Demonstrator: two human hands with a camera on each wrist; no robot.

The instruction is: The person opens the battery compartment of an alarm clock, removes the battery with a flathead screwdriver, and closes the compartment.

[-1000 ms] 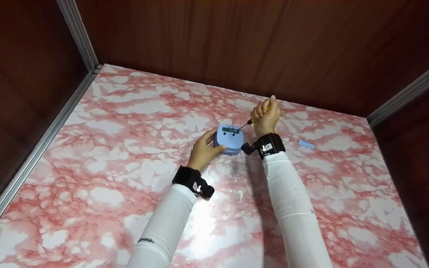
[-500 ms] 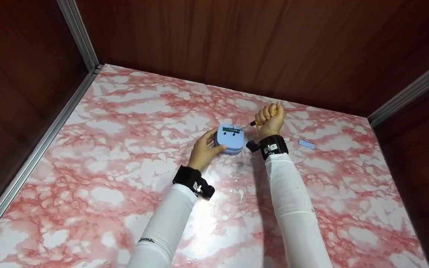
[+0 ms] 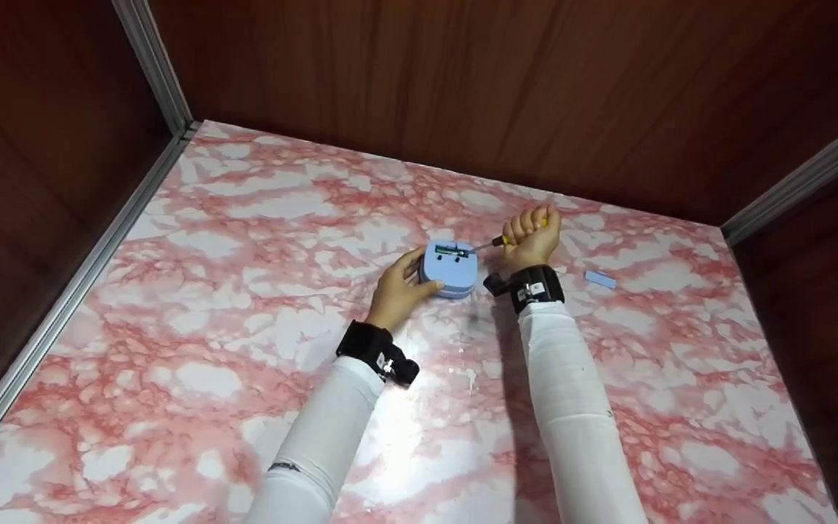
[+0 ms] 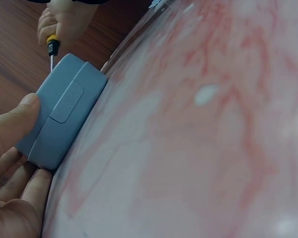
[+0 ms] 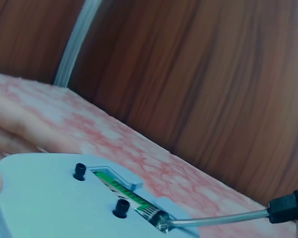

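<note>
My left hand (image 3: pixel 398 292) grips a light blue rounded box (image 3: pixel 451 272) by its left side, thumb on the near edge and fingers behind. Its top has an open slot with a green battery (image 5: pixel 124 191) inside, and two black pegs (image 5: pixel 80 171) stand beside the slot. In my right hand (image 3: pixel 533 236) is a screwdriver (image 5: pixel 218 218) with a yellow and black handle, fingers wrapped round it. The metal shaft slants down to the left, its tip right at the battery's near end in the right wrist view. A small blue battery cover (image 3: pixel 600 279) lies on the table to the right.
The table (image 3: pixel 244 429) has a red and white marbled top. Dark wood panels (image 3: pixel 419 80) rise along its back and sides, with metal corner strips (image 3: pixel 153 62) at left and right. The right hand works close to the back panel.
My right hand has shifted slightly right and lower, bringing the screwdriver to a flatter slant with its tip still at the slot. The left hand and the box stay nearly still.
</note>
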